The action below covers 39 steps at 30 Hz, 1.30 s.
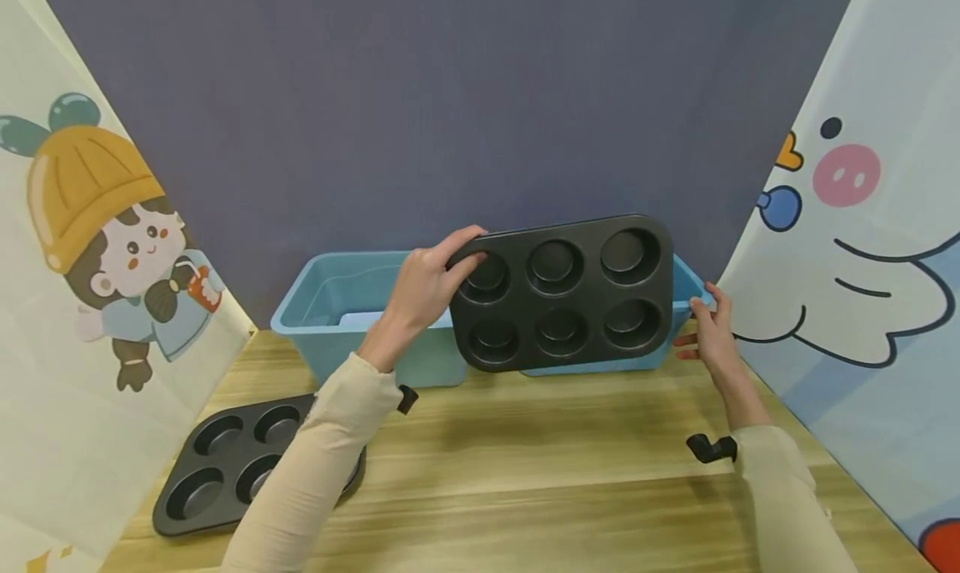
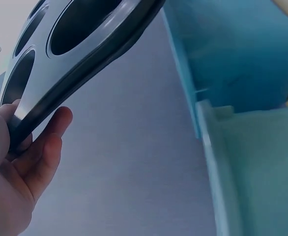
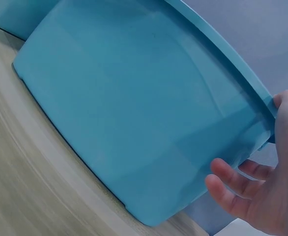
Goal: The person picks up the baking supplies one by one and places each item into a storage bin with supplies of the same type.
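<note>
We're pinching the muffin tin (image 1: 561,301) with our left hand (image 1: 420,288) before the right blue bin (image 3: 134,108), our right hand (image 1: 712,333) gripping its rim (image 3: 224,51), ideally steadying it.

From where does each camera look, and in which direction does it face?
Head: on the head, facing forward and down at the held pan, left bin, right bin and table; left hand, right hand and sleeves show.
Left wrist: worn there, facing the held pan and both bins; left hand shows.
Right wrist: worn there, facing the right bin's outer side; right hand shows.
Head and left wrist share the held pan.
</note>
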Tool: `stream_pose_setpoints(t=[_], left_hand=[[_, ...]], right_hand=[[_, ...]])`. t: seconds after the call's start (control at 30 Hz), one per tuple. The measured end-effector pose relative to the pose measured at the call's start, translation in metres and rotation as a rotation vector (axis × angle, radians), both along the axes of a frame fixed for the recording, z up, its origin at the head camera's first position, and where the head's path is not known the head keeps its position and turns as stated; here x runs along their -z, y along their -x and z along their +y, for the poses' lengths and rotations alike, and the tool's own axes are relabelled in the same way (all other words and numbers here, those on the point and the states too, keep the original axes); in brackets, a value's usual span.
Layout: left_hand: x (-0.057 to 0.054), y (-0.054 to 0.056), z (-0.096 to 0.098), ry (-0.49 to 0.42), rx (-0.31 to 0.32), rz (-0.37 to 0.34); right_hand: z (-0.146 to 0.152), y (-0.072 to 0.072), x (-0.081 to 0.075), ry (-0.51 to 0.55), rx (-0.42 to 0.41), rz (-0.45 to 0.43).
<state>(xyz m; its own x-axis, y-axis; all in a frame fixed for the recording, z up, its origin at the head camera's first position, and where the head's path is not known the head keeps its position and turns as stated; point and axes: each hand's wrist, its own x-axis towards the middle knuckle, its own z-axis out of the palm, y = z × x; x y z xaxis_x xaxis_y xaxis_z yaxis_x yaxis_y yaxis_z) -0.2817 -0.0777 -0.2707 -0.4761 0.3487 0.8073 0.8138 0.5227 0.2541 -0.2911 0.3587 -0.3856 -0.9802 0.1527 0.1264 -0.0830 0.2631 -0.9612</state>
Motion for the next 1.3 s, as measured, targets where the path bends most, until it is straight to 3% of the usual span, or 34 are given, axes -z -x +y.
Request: stream_pose_setpoints(t=[0.3,0.43,0.7,0.93,1.07,1.3], left_hand=[[-0.022,0.019,0.029,0.008,0.002,-0.058],[-0.024,0.026,0.046,0.018,-0.021,-0.074],[-0.032,0.046,0.075,0.004,-0.076,-0.009],[-0.036,0.062,0.085,0.009,-0.146,-0.007],[-0.038,0.072,0.092,-0.013,-0.170,-0.006],[-0.033,0.083,0.099,-0.030,-0.208,0.020]], right_hand=[[0.019,0.011,0.019,-0.021,0.032,0.002],[0.024,0.009,0.024,-0.036,0.044,-0.020],[0.022,0.016,0.018,-0.050,0.029,0.022],[0.019,0.021,0.019,-0.060,0.052,0.011],[0.018,0.017,0.015,-0.044,0.059,0.014],[0.013,0.013,0.020,-0.016,0.038,0.010]])
